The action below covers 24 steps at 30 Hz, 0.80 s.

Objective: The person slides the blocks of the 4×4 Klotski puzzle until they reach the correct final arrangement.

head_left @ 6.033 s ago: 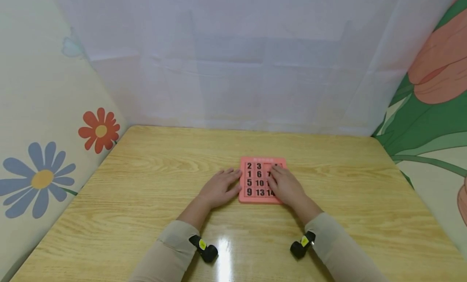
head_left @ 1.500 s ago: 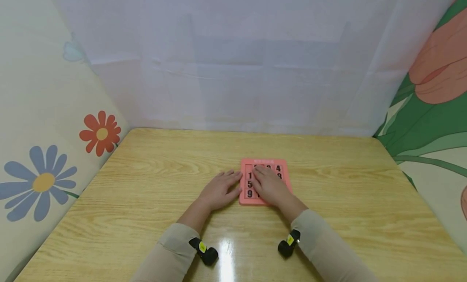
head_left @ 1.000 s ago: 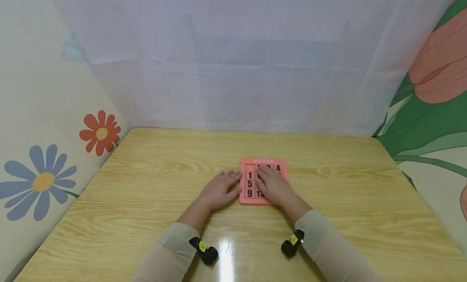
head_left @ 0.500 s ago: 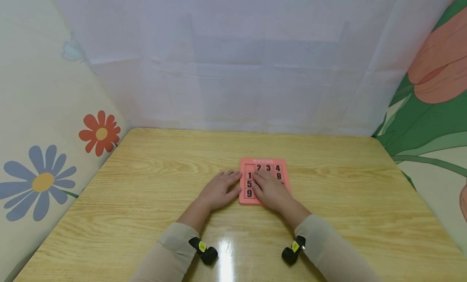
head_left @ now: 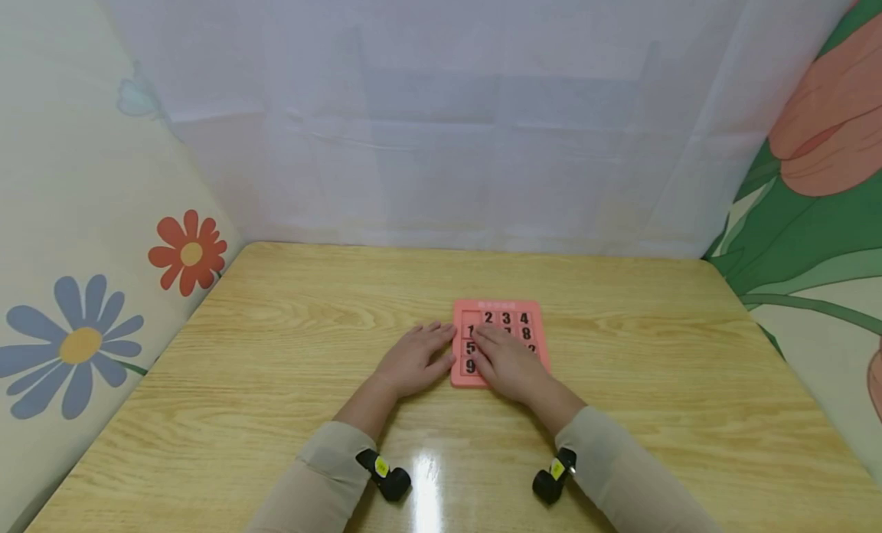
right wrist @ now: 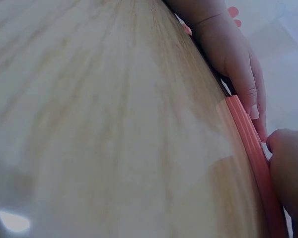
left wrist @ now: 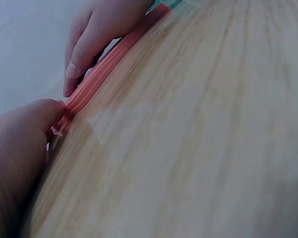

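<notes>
A pink sliding number puzzle (head_left: 498,305) lies flat on the wooden table. Its top row shows a gap at the left corner, followed by 2, 3 and 4. My right hand (head_left: 513,367) stretches over the middle of the board, fingertips beside the tile 1 (head_left: 471,331), hiding several tiles. My left hand (head_left: 413,361) rests on the table with straight fingers, the fingertips and thumb touching the puzzle's left edge. The left wrist view shows the ridged pink side (left wrist: 104,67) of the puzzle; in the right wrist view my right thumb lies over its near edge (right wrist: 256,161).
The wooden table (head_left: 310,303) stretches around the puzzle, with a white sheet (head_left: 441,150) hanging behind its far edge. Flower-patterned walls (head_left: 76,211) flank it. Each sleeve cuff carries a black wrist camera (head_left: 551,483).
The gap has gone from the third place of the top row to the top left corner; 2 and 3 have slid right. My right hand has moved left and nearer. My left hand stays put.
</notes>
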{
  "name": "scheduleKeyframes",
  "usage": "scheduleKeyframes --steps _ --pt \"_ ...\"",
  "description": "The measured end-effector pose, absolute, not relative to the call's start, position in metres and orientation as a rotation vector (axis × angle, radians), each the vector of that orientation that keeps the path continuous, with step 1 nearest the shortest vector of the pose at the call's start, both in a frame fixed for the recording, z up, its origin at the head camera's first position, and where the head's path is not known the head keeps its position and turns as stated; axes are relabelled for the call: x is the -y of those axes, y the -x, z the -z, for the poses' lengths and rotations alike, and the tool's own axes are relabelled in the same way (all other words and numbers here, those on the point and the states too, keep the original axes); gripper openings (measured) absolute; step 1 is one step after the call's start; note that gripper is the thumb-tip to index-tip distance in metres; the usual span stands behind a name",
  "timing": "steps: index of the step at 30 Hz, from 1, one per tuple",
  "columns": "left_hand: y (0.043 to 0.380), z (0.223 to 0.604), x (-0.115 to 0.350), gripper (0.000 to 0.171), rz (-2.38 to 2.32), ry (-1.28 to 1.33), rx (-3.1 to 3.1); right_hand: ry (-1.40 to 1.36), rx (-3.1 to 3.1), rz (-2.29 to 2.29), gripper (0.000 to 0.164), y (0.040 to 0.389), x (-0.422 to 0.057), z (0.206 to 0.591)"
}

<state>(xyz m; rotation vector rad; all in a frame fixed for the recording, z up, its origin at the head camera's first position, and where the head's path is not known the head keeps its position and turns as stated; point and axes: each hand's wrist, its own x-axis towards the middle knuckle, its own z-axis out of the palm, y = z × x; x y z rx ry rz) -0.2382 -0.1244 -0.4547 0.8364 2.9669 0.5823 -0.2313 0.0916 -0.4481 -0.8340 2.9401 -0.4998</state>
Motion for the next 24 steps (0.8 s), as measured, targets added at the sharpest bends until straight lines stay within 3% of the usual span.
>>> scheduleKeyframes --steps 24 --pt "0.237 0.456 0.126 0.056 -0.608 -0.819 -2.957 0.814 -2.922 0.477 0.051 0.246 -0.088 0.443"
